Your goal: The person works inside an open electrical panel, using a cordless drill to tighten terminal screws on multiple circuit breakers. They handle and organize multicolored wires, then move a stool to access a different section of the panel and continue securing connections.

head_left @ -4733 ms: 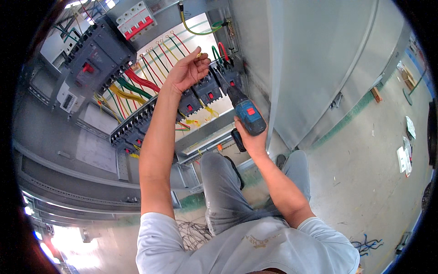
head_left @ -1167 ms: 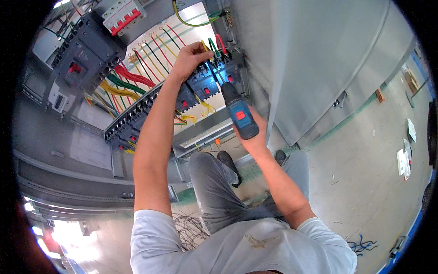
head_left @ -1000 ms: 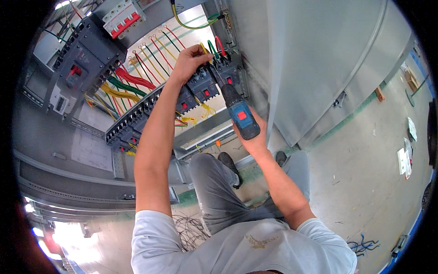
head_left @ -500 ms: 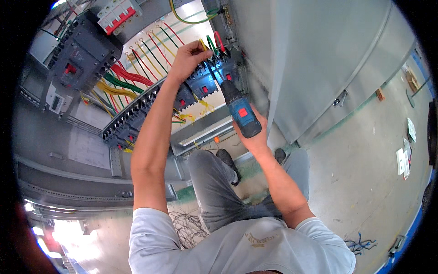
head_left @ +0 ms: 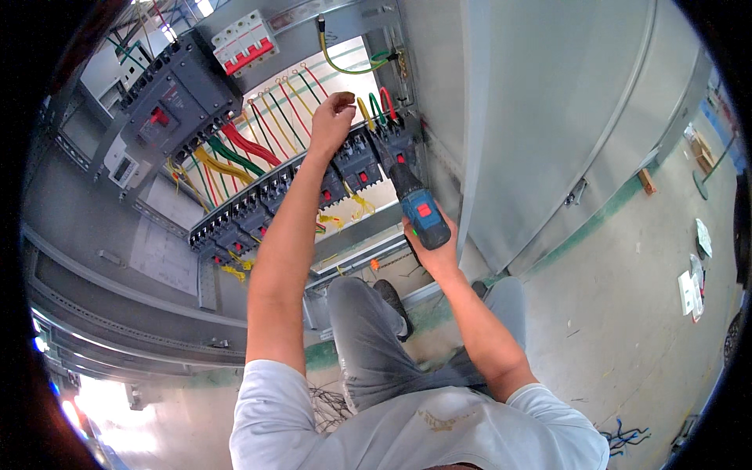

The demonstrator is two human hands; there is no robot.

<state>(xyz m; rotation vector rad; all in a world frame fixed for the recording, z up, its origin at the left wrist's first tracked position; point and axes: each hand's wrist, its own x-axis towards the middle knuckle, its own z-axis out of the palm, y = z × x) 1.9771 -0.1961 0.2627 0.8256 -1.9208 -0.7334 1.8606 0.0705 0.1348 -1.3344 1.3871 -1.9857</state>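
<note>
My right hand [head_left: 439,252] grips a blue and black cordless drill [head_left: 423,213] with a red patch on its back. The drill's front end points at the terminals of the rightmost dark circuit breaker [head_left: 401,145]; its exact contact is hard to make out. Short yellow [head_left: 365,112], green [head_left: 376,108] and red [head_left: 386,100] wires loop up from that end of the breaker row. My left hand [head_left: 333,121] hovers over the row, just left of the yellow wire and apart from it. Its fingers are curled together, and whatever they may hold is hidden.
A large breaker [head_left: 172,106] with thick red, green and yellow cables stands at the left. Above is a white switch block [head_left: 244,43] with red levers. Thin ring-ended wires [head_left: 274,106] rise behind the row. A grey metal door [head_left: 548,117] borders the right side.
My left hand has come away from the yellow wire it was touching, moving left. The drill stays at the right-end terminals, and its bright light no longer shows there. The whole view has shifted slightly.
</note>
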